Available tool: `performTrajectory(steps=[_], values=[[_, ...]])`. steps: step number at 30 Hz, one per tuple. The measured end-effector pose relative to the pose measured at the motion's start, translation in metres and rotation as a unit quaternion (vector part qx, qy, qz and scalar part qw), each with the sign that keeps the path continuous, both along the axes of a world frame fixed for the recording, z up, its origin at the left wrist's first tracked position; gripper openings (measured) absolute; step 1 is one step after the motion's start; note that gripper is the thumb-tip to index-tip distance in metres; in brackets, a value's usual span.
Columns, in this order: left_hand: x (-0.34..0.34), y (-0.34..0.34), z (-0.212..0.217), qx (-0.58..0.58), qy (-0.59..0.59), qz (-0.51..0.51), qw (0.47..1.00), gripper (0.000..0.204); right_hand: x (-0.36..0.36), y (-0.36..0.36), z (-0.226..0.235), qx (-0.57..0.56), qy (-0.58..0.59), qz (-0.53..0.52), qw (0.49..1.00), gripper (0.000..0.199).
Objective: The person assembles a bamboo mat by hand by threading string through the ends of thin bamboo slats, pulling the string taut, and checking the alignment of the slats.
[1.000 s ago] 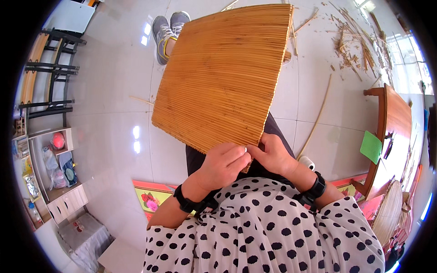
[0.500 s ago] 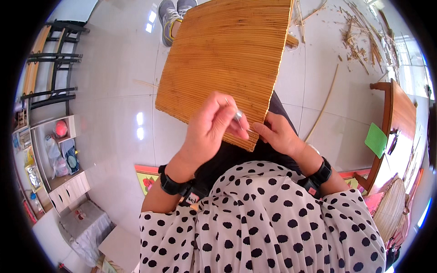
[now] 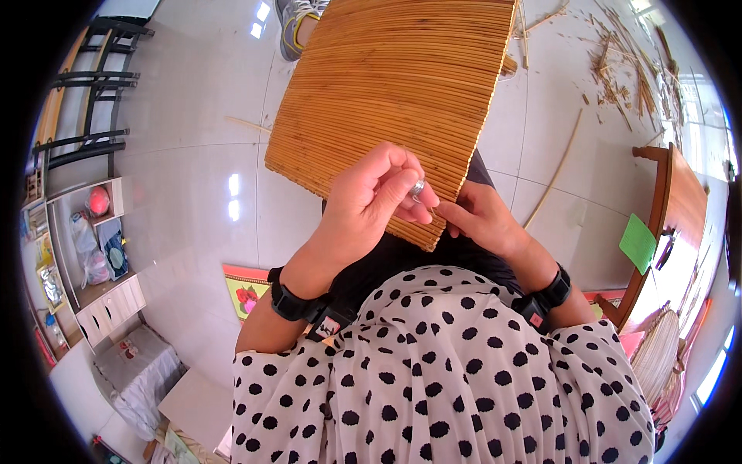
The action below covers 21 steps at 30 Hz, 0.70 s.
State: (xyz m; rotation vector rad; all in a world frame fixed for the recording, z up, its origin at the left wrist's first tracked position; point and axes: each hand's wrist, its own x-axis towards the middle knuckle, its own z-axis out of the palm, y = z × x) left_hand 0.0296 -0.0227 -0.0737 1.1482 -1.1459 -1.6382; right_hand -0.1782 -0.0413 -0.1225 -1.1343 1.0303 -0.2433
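A stiff golden-brown mat of thin stalks [image 3: 386, 85] laid side by side slopes across my lap, its near corner close to my body. My left hand [image 3: 379, 189] is closed in a pinch above the mat's near part, with a silver metal thimble [image 3: 417, 189] on one finger. A thin needle shows between its fingers in the earlier picture; now it is mostly hidden. At the near right edge, my right hand [image 3: 483, 220] grips the mat between thumb and fingers, close to the left fingertips. Its lower fingers are out of sight under the mat.
Pale tiled floor surrounds me. A long loose stalk [image 3: 555, 166] lies to the right, with scattered stalk scraps [image 3: 622, 66] farther off. A wooden table [image 3: 672, 224] stands at right, open shelves [image 3: 97, 255] at left. A grey shoe [image 3: 292, 35] shows beyond the mat.
My left hand has shifted slightly up and right, nearer my right hand, and the needle shows less. The mat and surroundings have shifted slightly in view. My right hand keeps its grip.
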Motion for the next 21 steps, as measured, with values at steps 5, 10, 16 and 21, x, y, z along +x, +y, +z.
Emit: performTrajectory(steps=[5,10,16,21], values=[[-0.003,-0.006,-0.017,-0.021,-0.001,-0.004,1.0,0.015,0.0,0.003,0.004,0.026,-0.022,-0.016,0.999,0.029],[-0.007,-0.01,-0.032,-0.003,0.003,-0.014,1.0,0.014,-0.003,0.009,-0.003,0.027,-0.052,-0.015,0.998,0.03],[-0.001,-0.012,-0.017,-0.011,0.012,0.001,1.0,0.013,0.004,0.008,0.009,0.046,-0.018,-0.021,0.999,0.029],[0.024,-0.021,0.058,-0.051,0.123,0.189,0.973,0.01,0.003,0.011,0.005,-0.018,0.003,-0.026,1.0,0.029]])
